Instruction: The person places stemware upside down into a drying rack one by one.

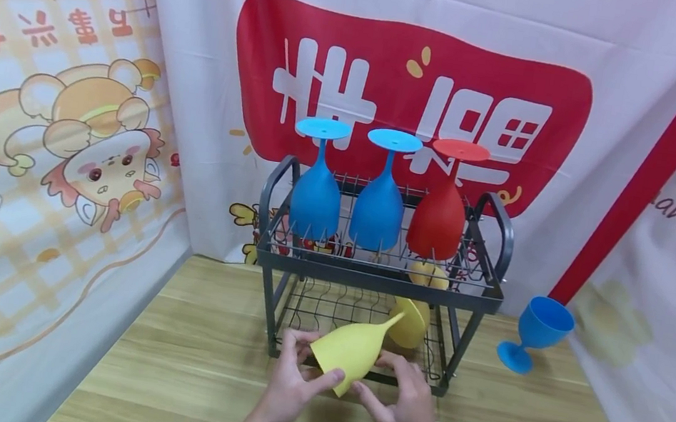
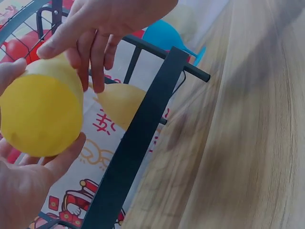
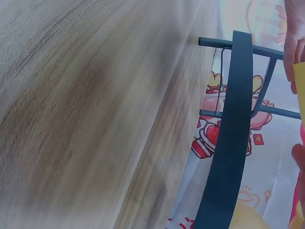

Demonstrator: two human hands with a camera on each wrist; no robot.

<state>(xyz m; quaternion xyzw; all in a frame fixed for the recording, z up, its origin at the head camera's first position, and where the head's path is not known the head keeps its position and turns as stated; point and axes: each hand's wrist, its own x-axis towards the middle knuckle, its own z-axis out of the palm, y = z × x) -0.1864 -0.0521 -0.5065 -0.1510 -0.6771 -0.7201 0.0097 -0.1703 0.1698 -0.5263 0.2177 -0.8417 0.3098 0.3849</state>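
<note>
A yellow goblet (image 1: 351, 350) is tilted in front of the rack, its stem pointing up and to the right and its open rim toward the lower left. My left hand (image 1: 287, 391) grips the bowl near the rim, thumb on the near side and fingers behind. From the other side, my right hand (image 1: 409, 416) holds the bowl between thumb and fingers. The left wrist view looks at the goblet's round yellow mouth (image 2: 42, 114), with both hands around it. Only a sliver of the goblet (image 3: 299, 90) shows in the right wrist view.
A dark two-tier dish rack (image 1: 367, 283) stands on the wooden table (image 1: 174, 361). Upside down on top are two blue goblets (image 1: 377, 216) and a red goblet (image 1: 436, 228). Yellow goblets (image 1: 409, 325) sit lower right in the rack. A blue goblet (image 1: 546, 323) stands right of it.
</note>
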